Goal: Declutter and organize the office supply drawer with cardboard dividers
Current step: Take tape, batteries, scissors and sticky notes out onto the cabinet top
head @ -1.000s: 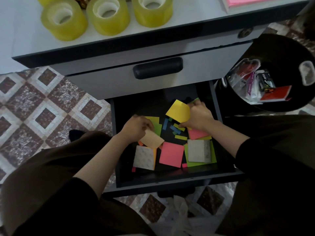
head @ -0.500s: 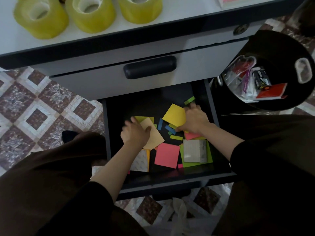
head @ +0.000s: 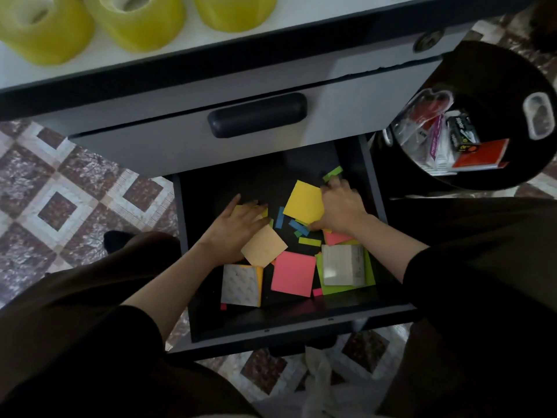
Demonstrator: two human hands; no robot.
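Yellow pad (head: pixel 304 202) gripped by right hand (head: pixel 342 206), thumb at its near edge. Left hand (head: pixel 235 229) flat, fingers straight, palm on tan pad (head: pixel 265 247). Both inside open drawer (head: pixel 271 328). Blue strips (head: pixel 280 217) between the hands. Pink pad (head: pixel 294 274) just nearside of tan pad; white block (head: pixel 342 263) on green sheet (head: pixel 370 271), nearside of right wrist.

The open drawer's (head: pixel 205 206) dark bottom carries a yellow pad (head: pixel 304 202), a tan pad (head: pixel 265 245), a pink pad (head: pixel 293 277) and blue strips (head: pixel 280 217); the white desktop (head: pixel 180 55) bears three tape rolls (head: pixel 45 28); a black bin (head: pixel 470 73) stands on the tiled floor (head: pixel 60 191).
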